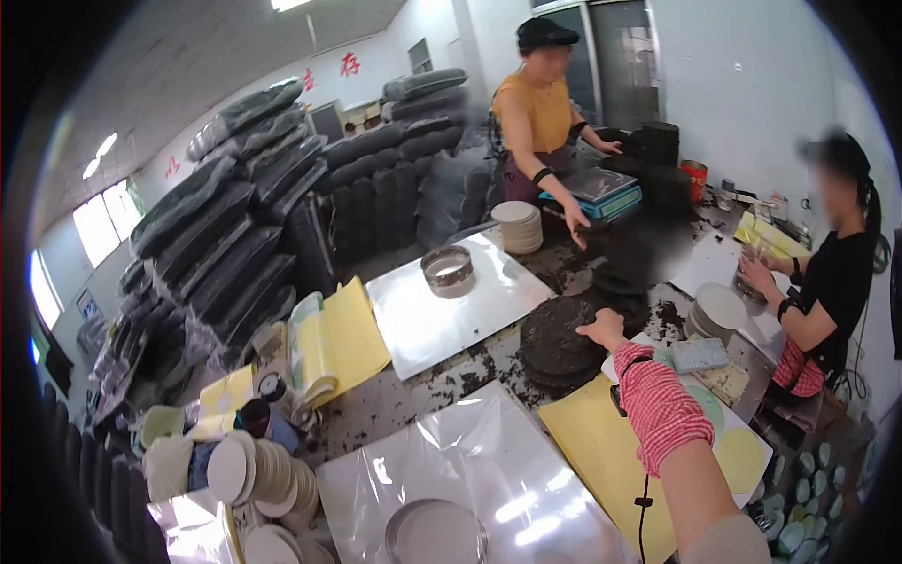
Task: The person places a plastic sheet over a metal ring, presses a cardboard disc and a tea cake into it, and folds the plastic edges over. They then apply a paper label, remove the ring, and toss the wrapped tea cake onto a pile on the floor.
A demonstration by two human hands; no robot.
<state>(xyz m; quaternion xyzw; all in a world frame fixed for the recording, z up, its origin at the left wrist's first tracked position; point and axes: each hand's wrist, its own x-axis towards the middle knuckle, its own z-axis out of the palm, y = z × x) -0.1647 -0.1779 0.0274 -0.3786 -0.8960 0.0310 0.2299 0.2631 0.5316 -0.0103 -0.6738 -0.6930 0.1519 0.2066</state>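
Observation:
My right hand [601, 329], in a red-and-white checked sleeve cover, reaches across the table and grips the right edge of a dark, flaky round cake [558, 327]. That cake lies on top of a small stack of similar ones. Closest to me, a metal ring [391, 526] surrounds a pale disc on a shiny plastic-covered sheet [442, 451]. A second metal ring [447, 267] sits on another shiny sheet [404, 324] farther off. Yellow paper [601, 451] lies under my right forearm. My left hand is out of view.
Stacks of pale discs [233, 470] stand at the left front; more stand at the back [517, 230] and right [719, 308]. A co-worker in orange [531, 113] reaches beside a blue scale [594, 195]. Another co-worker in black [832, 291] works at right. Filled dark bags [216, 226] are piled left.

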